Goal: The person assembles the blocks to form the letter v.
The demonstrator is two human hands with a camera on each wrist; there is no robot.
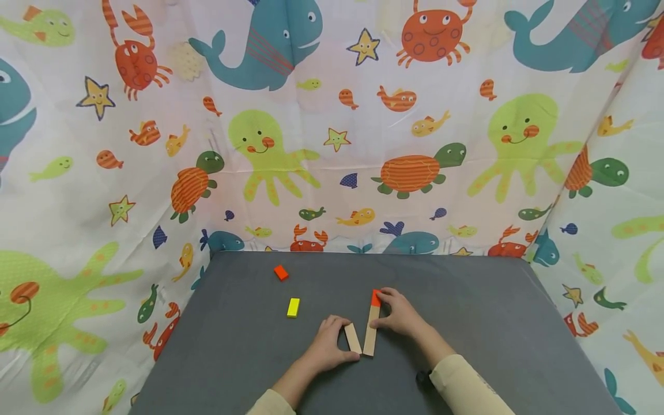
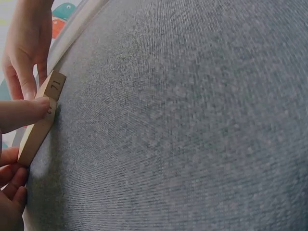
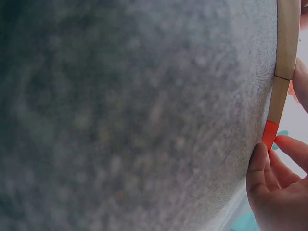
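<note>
A plain wooden block [image 1: 353,338] stands slanted between the thumb and fingers of my left hand [image 1: 324,346], which pinches it at its two ends. In the left wrist view the thumb partly covers a printed number on its end. Just right of it, almost touching at the near end, is a straight row: a wooden block [image 3: 288,38], a second wooden block [image 3: 279,98] and a red-orange block [image 1: 376,298] at the far end. My right hand [image 1: 402,313] holds this row, fingers round the red-orange block and thumb against the wood near the joint.
A yellow block [image 1: 293,308] and another red-orange block [image 1: 281,272] lie farther left on the grey cloth-covered table [image 1: 482,323]. A small black object [image 1: 423,379] shows beside the right sleeve. A patterned curtain [image 1: 332,173] rises behind and at both sides.
</note>
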